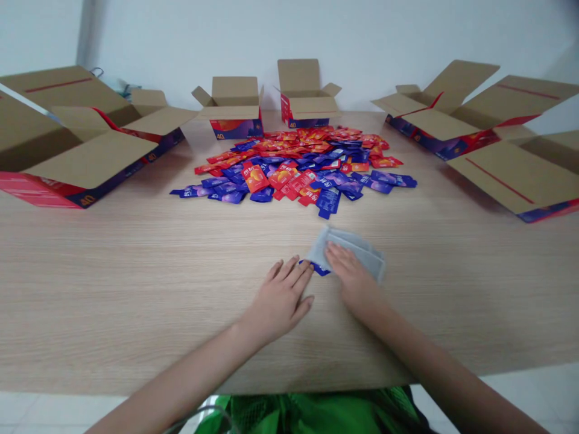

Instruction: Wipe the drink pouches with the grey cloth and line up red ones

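My left hand (283,296) lies flat, its fingers stretched out, with the fingertips on the edge of a blue packet (320,269). Part of that packet is hidden under a folded grey cloth (362,250). My right hand (350,274) presses down on the cloth with its fingers laid flat and close together; the cloth spreads out to either side of it. Beyond both hands rests a wide heap of red and blue packets (289,175), with one blue packet (329,201) at its near edge.
Open cardboard boxes surround the heap: two at the back, a left-back box (235,126) and a right-back box (312,108), others at the left (81,175) and right (434,129). Their flaps stick out over the wooden table (136,289). A pale wall stands behind.
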Demonstrator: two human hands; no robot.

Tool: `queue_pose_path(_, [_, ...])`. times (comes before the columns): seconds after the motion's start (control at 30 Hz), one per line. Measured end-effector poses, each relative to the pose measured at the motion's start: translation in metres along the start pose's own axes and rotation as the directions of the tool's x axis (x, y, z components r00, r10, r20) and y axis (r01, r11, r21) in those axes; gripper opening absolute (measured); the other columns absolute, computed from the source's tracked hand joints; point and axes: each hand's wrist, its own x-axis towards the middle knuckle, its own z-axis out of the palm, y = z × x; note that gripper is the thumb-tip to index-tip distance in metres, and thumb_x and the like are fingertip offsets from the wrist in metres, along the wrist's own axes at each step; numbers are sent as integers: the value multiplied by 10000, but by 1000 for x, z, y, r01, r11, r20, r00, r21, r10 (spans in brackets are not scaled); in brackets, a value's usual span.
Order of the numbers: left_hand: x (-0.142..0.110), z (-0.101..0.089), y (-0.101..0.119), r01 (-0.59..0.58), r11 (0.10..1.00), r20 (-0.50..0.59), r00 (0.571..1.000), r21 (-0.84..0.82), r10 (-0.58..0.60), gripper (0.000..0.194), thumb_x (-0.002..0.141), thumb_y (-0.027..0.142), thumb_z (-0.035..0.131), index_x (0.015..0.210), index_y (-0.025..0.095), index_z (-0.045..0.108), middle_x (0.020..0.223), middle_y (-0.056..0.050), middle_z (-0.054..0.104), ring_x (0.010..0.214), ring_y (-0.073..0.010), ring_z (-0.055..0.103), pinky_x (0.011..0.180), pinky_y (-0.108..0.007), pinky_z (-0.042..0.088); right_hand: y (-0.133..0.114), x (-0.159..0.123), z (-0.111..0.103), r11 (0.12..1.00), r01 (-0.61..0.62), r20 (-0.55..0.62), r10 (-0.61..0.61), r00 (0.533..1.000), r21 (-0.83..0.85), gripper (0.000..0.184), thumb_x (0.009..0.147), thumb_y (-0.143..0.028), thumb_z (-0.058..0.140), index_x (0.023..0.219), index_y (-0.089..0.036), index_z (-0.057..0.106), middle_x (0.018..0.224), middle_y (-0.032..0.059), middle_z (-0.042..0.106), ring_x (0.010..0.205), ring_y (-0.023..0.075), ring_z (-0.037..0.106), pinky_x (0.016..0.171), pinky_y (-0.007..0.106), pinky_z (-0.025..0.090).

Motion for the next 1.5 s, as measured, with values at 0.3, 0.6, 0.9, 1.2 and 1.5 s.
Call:
queue_pose_path(0.3, [0,1,1,12,1000,7,1000,7,-12,516,961,408,413,1420,173,401,1452,-80,453,1389,-270,305,1141,-468,216,-4,-3,2,996,79,16,-80,997,34,689,723,3,350,1403,-61,440,1477,160,412,1388,236,339,1141,463,320])
queue_pose_path(0.6, [-1,1,1,14,1000,-4,1000,9,-14,508,964,410,396,1414,173,410,1436,-84,470,1393,-274,299,1138,-466,221,-1,0,3,996,84,-8,-84,996,25,668,749,-5,353,1407,-82,442,1468,152,429,1390,235,335,1144,466,312])
queue_pose_path(0.9, [2,-6,-4,-18,1000,-13,1000,14,18,551,945,439,427,1437,195,382,1466,-96,427,1383,-276,317,1146,-487,232,29,-7,4,998,54,-108,-56,993,-21,727,652,13,352,1360,-59,501,1435,159,470,1370,249,370,1102,472,376])
queue_pose_path(1.2, [60,11,-39,15,998,-30,999,57,-13,613,947,445,383,1509,239,250,1544,-63,307,1419,-284,262,1137,-496,259,89,76,27,985,170,-91,-167,982,24,805,629,37,334,1400,-151,466,1456,103,451,1375,194,363,1116,476,352])
queue_pose_path(1.5, [173,1,-80,205,962,-215,963,182,-164,531,939,419,390,1369,119,471,1397,-156,485,1296,-325,414,1034,-515,352,115,186,31,998,41,-192,-29,981,55,735,667,81,365,1360,-121,509,1413,154,504,1342,211,417,1121,470,341])
